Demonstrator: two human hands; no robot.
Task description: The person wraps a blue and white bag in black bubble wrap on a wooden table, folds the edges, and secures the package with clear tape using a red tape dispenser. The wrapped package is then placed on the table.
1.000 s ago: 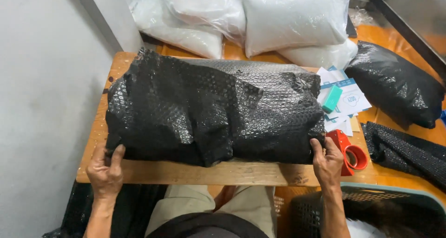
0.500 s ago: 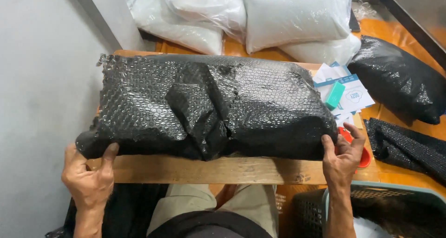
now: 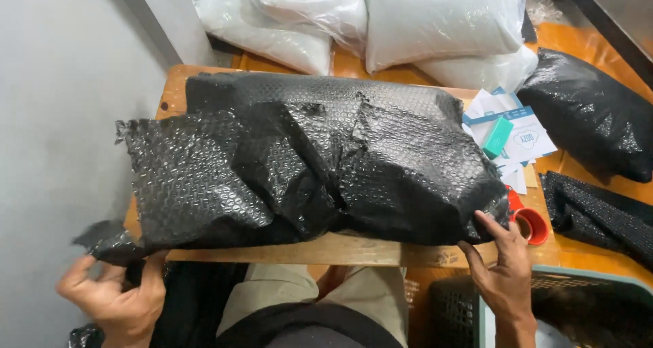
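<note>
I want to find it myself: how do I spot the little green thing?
Start at the big black bubble-wrapped parcel on the wooden table. Just past its right end lies a heap of white-and-blue paper slips, and the small teal rectangular block sits on them. It is the only green thing there.

Counts on and around the wooden table [image 3: 354,251]

One large bundle in black bubble wrap [image 3: 320,164] on the table; two more black-wrapped parcels [image 3: 592,117] at right; three, perhaps four, white plastic-bagged pillows [image 3: 442,22] stacked behind, their edges overlapping; one red tape roll [image 3: 532,224]; one teal box [image 3: 498,137]; two hands.
</note>
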